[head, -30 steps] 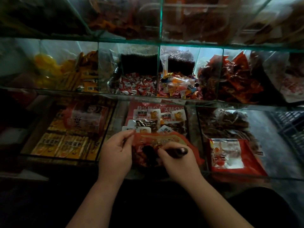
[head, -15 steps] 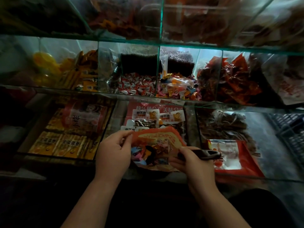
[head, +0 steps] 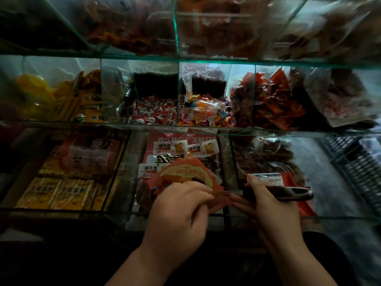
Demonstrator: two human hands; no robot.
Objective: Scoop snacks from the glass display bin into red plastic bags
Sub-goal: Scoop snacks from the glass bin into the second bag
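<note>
A red plastic bag [head: 185, 174] with a yellow print sits over the lower middle compartment of the glass display bin [head: 224, 130]. My left hand [head: 179, 205] covers the bag's near side and pinches its edge. My right hand [head: 266, 203] is to the right of the bag and grips the dark handle of a scoop [head: 288, 193], whose handle end points right. The scoop's bowl is hidden between my hands. Mixed wrapped candies [head: 204, 114] lie in a middle-row compartment behind.
Red-and-white wrapped sweets [head: 154, 112] fill the compartment left of the candies, red packets [head: 274, 100] the one to the right. Yellow packs [head: 61, 188] lie lower left, brown bagged snacks [head: 268, 155] lower right. A dark plastic crate [head: 356, 168] stands at far right.
My left hand moved right, over the bag's opening, so the candies inside are hidden. The bag mouth has closed up between my hands. My right hand still holds the scoop, handle pointing right.
</note>
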